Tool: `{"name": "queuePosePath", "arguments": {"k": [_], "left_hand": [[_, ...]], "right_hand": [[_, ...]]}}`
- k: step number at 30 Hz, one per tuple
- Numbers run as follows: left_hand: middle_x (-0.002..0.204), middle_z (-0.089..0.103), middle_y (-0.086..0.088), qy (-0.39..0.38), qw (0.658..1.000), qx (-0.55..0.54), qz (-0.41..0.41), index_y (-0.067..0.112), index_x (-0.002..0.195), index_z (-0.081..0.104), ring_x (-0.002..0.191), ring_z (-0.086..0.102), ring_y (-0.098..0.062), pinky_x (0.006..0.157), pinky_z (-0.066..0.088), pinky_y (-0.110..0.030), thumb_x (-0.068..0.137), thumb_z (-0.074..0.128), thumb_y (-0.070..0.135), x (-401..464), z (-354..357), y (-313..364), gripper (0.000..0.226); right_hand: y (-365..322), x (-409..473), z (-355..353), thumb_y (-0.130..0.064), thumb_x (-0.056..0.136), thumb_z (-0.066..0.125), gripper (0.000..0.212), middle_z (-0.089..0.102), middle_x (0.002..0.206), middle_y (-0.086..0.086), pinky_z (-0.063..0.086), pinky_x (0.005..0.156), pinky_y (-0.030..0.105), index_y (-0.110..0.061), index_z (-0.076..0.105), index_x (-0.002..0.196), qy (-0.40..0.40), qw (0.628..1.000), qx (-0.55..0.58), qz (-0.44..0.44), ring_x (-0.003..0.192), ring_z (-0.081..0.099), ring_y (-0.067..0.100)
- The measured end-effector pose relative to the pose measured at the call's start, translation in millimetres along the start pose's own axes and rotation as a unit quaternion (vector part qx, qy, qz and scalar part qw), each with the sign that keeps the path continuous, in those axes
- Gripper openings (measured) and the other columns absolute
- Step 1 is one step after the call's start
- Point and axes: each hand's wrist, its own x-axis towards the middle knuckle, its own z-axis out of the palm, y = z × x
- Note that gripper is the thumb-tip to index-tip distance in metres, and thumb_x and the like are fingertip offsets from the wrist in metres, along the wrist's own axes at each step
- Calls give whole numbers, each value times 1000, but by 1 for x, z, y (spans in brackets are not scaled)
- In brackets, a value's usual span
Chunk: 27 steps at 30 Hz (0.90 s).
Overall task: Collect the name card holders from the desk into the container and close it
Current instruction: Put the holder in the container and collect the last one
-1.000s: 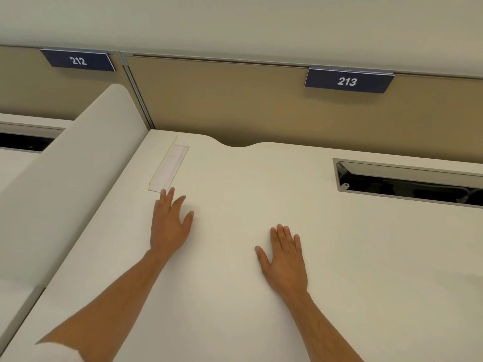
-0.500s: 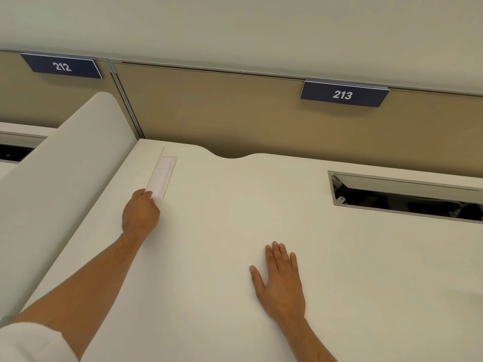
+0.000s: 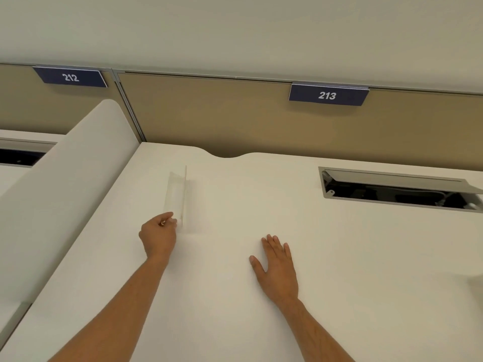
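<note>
Head view: we see the left hand (image 3: 158, 237) pinching the near end of a clear name card holder (image 3: 177, 197), which lies at the desk's (image 3: 339, 283) left rear, just beside the white divider (image 3: 65, 184). The right hand (image 3: 278, 267) rests flat, fingers extended, holding nothing.
</note>
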Motion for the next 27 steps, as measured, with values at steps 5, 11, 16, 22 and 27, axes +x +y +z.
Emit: {"name": "queuePosePath", "arguments": {"k": [5, 11, 16, 22, 27], "left_hand": [[85, 72, -5, -71, 958, -249, -121, 5, 100, 71, 70, 73, -11, 69, 57, -16, 90, 61, -8, -53, 0, -13, 19], [95, 70, -13, -142, 936, -285, -150, 1, 107, 65, 82, 71, -21, 86, 56, -32, 92, 57, -9, -121, 4, -17, 19], [99, 70, -19, -191, 917, -307, -170, -4, 107, 62, 85, 69, -26, 78, 60, -28, 93, 54, -11, -171, 5, -16, 17], [105, 73, -23, -318, 873, -312, -199, -6, 110, 59, 93, 72, -29, 72, 60, -28, 92, 55, -11, -213, 5, -11, 20], [106, 71, -27, -388, 862, -261, -196, -7, 113, 55, 93, 71, -31, 72, 59, -31, 90, 59, -9, -240, 8, -9, 24]], "right_hand": [[-12, -13, -24, -37, 96, 60, 45, 47, 148, -7, 20, 117, 24, -23, 54, 138, 2, 950, 283, 130, 140, 26, 1], [-31, -44, -40, -34, 93, 65, 27, 69, 112, -12, 46, 94, 17, -30, 63, 119, -39, 895, 417, 153, 109, 62, 1], [-37, -66, -46, -42, 90, 67, 35, 72, 105, -2, 52, 96, 31, -22, 63, 119, -77, 850, 487, 184, 100, 69, 10], [-25, -81, -69, -43, 92, 64, 38, 74, 112, 6, 55, 95, 40, -17, 63, 119, -89, 772, 593, 212, 99, 72, 22], [-9, -94, -89, -27, 87, 73, 42, 73, 112, 10, 58, 83, 39, -12, 60, 124, -72, 747, 630, 197, 101, 71, 29]]}}
